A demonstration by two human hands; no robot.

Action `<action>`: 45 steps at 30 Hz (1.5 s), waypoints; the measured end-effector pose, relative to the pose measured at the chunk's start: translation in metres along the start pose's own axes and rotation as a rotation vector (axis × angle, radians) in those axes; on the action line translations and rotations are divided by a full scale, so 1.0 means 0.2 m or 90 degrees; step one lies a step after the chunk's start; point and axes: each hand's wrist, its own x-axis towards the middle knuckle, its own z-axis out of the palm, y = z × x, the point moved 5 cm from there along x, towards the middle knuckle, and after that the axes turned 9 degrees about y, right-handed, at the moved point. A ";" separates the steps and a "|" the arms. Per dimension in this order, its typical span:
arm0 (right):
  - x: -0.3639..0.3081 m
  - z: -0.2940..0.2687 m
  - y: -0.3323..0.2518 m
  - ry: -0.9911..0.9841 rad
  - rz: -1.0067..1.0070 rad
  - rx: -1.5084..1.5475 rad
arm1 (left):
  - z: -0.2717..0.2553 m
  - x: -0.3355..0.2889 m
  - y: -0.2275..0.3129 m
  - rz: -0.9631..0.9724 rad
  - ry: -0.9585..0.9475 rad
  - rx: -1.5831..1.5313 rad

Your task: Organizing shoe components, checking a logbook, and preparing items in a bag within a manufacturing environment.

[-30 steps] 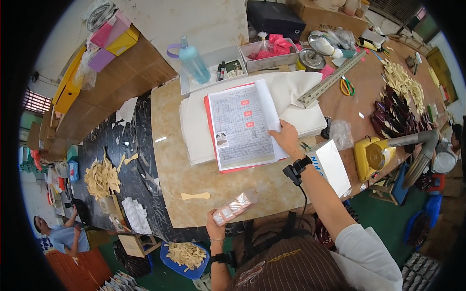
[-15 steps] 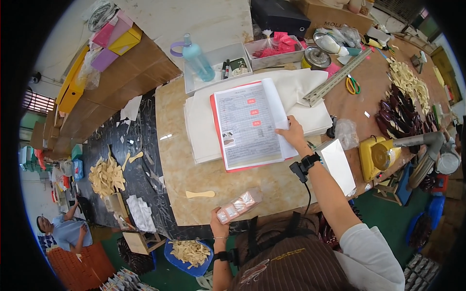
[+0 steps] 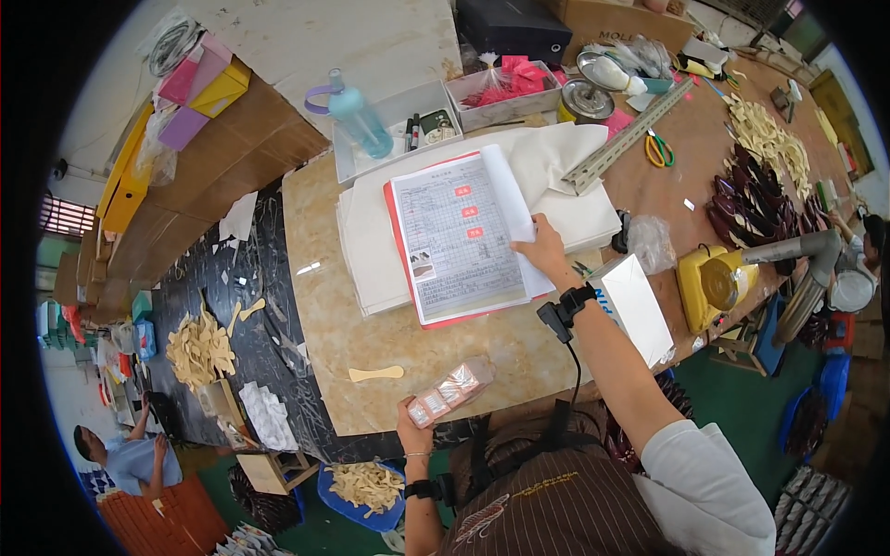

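"If we set the printed form (image 3: 450, 255) at the middle of the clock, how do the hands stand?"

"The left hand (image 3: 413, 422), down at six o'clock, has its fingers closed round the near end of a clear-wrapped packet (image 3: 456, 389) of pinkish pieces. The packet tilts, its free end pointing to two."

"And the right hand (image 3: 545, 248)?"

"At three o'clock, partly curled, thumb on the form's right margin, fingers bent at the edge. Whether it pinches the pages I cannot tell; the undersides are hidden."

"What does the form rest on?"

"A red folder (image 3: 395, 215), which shows along its left and lower edges. Beneath that lie white sheets (image 3: 363, 264) on the tabletop (image 3: 324, 324)."

"Where is there room to move?"

"Along the marbled stretch between the form and the tabletop's near edge, from eight o'clock round to five. A tan insole-shaped cutout (image 3: 376, 373) lies there at seven. The packet is by the near edge; whether it touches the surface I cannot tell."

"Which side is tighter?"

"Four o'clock: a white box (image 3: 634, 310) stands just beside the right forearm. At two, a perforated metal bar (image 3: 630, 134) slants over the sheets, with green-and-orange scissors (image 3: 660, 150) near it. At eleven, a blue bottle (image 3: 364, 120) leans in a white tray (image 3: 345, 159)."
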 end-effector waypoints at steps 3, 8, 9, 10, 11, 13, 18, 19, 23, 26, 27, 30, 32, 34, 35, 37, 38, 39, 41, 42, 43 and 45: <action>0.00 0.00 0.00 0.003 -0.004 -0.015 | 0.00 0.00 0.00 -0.008 -0.010 0.001; -0.01 0.03 -0.01 -0.017 0.007 -0.039 | -0.02 0.01 -0.03 -0.004 -0.011 0.030; -0.01 0.03 -0.01 -0.010 -0.026 -0.010 | -0.02 0.02 -0.06 0.005 -0.016 0.020; -0.01 0.02 0.00 -0.004 -0.056 0.017 | -0.01 0.01 -0.09 0.014 -0.022 0.010; 0.01 0.00 0.05 0.005 -0.075 0.024 | 0.01 0.02 -0.09 0.005 -0.028 0.012; -0.03 0.00 0.14 -0.027 -0.067 0.151 | 0.03 0.06 -0.11 -0.017 -0.068 -0.064; -0.33 -0.12 0.46 0.148 -0.027 0.314 | 0.08 0.06 -0.25 0.024 -0.070 -0.119; -0.44 -0.13 0.51 0.138 -0.016 0.171 | 0.08 0.05 -0.27 0.016 -0.080 -0.145; -0.83 0.01 0.58 -0.178 -0.080 -0.034 | 0.12 0.07 -0.31 0.054 -0.078 -0.124; -1.02 0.19 0.37 -0.324 -0.270 -0.033 | 0.13 0.10 -0.29 0.050 -0.083 -0.126; -1.04 0.25 0.30 -0.320 -0.271 -0.033 | 0.12 0.11 -0.28 0.048 -0.110 -0.084; -1.04 0.36 0.16 -0.372 -0.254 0.138 | 0.12 0.11 -0.28 0.068 -0.130 -0.033; -1.00 0.51 0.28 -0.471 -0.242 0.140 | 0.13 0.11 -0.28 0.093 -0.126 -0.022; -0.99 0.53 0.24 -0.569 -0.173 0.137 | 0.12 0.07 -0.34 0.149 -0.087 0.072; -1.01 0.53 0.24 -0.654 -0.096 0.131 | 0.11 0.05 -0.36 0.144 -0.085 0.070; -0.99 0.47 0.32 -0.642 -0.084 0.100 | 0.14 0.03 -0.35 -0.091 -0.197 -0.153; -0.99 0.45 0.37 -0.633 -0.077 0.073 | 0.14 0.04 -0.31 -0.092 -0.202 -0.157; -0.99 0.43 0.39 -0.638 -0.077 0.070 | 0.14 0.02 -0.31 -0.162 -0.268 -0.151; -1.04 0.41 0.51 -0.704 0.168 0.005 | 0.18 -0.03 -0.37 -0.278 -0.336 -0.218; -1.06 0.39 0.54 -0.705 0.171 0.002 | 0.20 -0.04 -0.37 -0.281 -0.338 -0.220; -1.08 0.37 0.57 -0.662 0.181 0.009 | 0.22 -0.06 -0.38 -0.332 -0.332 -0.224; -1.09 0.33 0.60 -0.618 0.196 0.014 | 0.25 -0.09 -0.39 -0.384 -0.353 -0.176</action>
